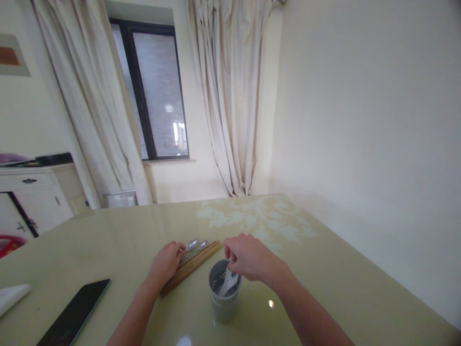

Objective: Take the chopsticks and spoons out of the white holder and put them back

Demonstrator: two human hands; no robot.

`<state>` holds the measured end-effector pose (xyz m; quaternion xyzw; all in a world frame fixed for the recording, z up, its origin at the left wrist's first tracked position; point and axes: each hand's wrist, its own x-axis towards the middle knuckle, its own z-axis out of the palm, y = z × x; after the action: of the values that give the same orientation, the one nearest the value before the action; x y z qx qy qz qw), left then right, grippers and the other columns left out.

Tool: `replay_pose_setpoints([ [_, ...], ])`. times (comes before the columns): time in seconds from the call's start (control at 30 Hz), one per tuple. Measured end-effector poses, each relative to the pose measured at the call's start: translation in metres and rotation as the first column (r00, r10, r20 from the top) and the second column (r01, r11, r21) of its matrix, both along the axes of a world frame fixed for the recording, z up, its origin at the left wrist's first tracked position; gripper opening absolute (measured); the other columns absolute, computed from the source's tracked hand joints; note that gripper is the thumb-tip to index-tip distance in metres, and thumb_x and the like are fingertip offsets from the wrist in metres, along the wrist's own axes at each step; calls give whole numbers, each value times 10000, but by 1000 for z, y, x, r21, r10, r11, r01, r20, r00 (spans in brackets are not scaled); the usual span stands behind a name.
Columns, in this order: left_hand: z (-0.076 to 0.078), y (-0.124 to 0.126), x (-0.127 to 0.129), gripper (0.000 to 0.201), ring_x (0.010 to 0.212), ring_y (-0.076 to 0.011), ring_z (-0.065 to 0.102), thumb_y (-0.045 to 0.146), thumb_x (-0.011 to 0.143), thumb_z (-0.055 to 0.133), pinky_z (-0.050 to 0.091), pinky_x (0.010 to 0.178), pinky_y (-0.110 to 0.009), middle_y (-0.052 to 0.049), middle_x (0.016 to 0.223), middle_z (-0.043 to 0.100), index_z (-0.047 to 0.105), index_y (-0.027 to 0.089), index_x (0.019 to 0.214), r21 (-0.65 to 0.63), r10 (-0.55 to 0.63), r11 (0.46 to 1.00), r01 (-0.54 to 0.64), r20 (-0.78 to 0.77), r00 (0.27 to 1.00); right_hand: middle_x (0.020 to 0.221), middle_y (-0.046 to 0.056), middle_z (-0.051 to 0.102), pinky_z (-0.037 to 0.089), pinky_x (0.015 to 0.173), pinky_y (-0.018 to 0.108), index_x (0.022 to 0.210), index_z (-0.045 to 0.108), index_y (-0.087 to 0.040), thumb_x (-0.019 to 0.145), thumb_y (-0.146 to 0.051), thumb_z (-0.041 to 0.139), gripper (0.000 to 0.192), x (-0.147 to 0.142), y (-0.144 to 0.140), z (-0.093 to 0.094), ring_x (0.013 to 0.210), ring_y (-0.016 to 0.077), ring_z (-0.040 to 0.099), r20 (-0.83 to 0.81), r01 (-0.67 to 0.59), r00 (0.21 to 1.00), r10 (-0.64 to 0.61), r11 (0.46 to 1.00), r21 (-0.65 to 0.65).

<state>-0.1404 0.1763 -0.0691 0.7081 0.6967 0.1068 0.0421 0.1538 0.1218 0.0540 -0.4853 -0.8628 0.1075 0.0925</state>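
Note:
My right hand (249, 258) is over a grey cylindrical holder (224, 307) and pinches a white ceramic spoon (227, 282) with blue marking, its bowl down inside the holder. To the left, my left hand (166, 263) rests on a bundle of wooden chopsticks (192, 265) lying flat on the glossy pale table (108, 240). Two metal spoons (196, 244) lie just beyond the chopsticks, their bowls showing past my left fingers, which touch their handles. The holder stands upright between my two forearms.
A black phone (74, 313) lies face up at the near left of the table, and a white paper corner (12, 295) shows at the left edge. Behind the table are cream curtains, a dark window, a white cabinet (32, 197) and a bare wall on the right.

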Motion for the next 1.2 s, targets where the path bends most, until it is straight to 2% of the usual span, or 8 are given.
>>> replay_pose_setpoints([
  [0.2, 63, -13, 18, 308, 1042, -239, 696, 344, 1009, 479, 518, 985, -352, -106, 1123, 762, 736, 183, 1066, 219, -119, 974, 57, 278, 953, 820, 69, 797, 386, 661, 300, 782, 798, -225, 791, -70, 631, 228, 6, -12, 21, 779, 227, 697, -28, -17, 999, 19, 997, 71],
  [0.33, 117, -46, 60, 422, 1061, -252, 692, 520, 1016, 467, 550, 955, -366, -78, 1175, 771, 730, 225, 1164, 341, -339, 922, 184, 479, 809, 823, 51, 785, 411, 695, 298, 834, 796, -226, 870, -98, 608, 230, 22, -18, 42, 768, 212, 679, -164, 33, 986, -12, 991, 127],
  [0.43, 133, -72, 98, 450, 1145, -259, 668, 532, 1051, 412, 505, 1035, -382, -82, 1245, 747, 682, 250, 1275, 345, -458, 880, 327, 434, 776, 847, 26, 784, 443, 735, 292, 910, 788, -233, 899, -127, 617, 201, 26, -20, 52, 779, 198, 688, -365, 74, 931, 0, 979, 190],
  [0.53, 127, -75, 115, 392, 1083, -261, 689, 505, 1066, 393, 507, 947, -357, -78, 1183, 752, 649, 269, 1245, 288, -451, 886, 363, 360, 817, 913, 25, 792, 485, 759, 284, 984, 773, -231, 943, -192, 617, 166, 21, -18, 52, 807, 192, 717, -522, 78, 852, 28, 980, 181],
  [0.67, 106, -47, 79, 380, 920, -243, 707, 459, 1084, 307, 501, 820, -337, -65, 999, 754, 619, 243, 1090, 251, -278, 949, 193, 368, 887, 1201, 110, 771, 538, 810, 323, 1294, 685, -205, 962, -453, 676, 414, 13, -14, 41, 866, 220, 762, -574, 93, 817, -51, 995, 44],
  [0.87, 52, -11, -2, 396, 1122, -352, 685, 372, 1069, 273, 475, 957, -541, -145, 1202, 724, 635, 214, 1051, 56, 371, 921, -386, 175, 912, 1322, 145, 714, 516, 967, 423, 1388, 640, -232, 675, -612, 874, 841, 0, -13, 12, 1174, 364, 678, -193, -165, 969, 155, 985, -40],
  [1.03, 18, -10, -17, 417, 1139, -351, 702, 373, 1063, 293, 502, 917, -484, -142, 1206, 749, 684, 232, 1088, -51, 370, 929, -367, 78, 926, 1076, 87, 779, 532, 788, 347, 1087, 740, -227, 671, -566, 861, 550, -12, -12, -2, 929, 301, 719, -66, -278, 960, 272, 954, -113],
  [1.2, 6, -12, -16, 350, 1078, -329, 725, 337, 1046, 367, 521, 858, -417, -129, 1153, 772, 691, 216, 1100, -25, 331, 944, -330, 69, 941, 1117, 111, 750, 526, 851, 357, 1091, 708, -201, 739, -510, 783, 474, -18, -7, -10, 986, 307, 705, -116, -212, 971, 207, 977, -29],
])
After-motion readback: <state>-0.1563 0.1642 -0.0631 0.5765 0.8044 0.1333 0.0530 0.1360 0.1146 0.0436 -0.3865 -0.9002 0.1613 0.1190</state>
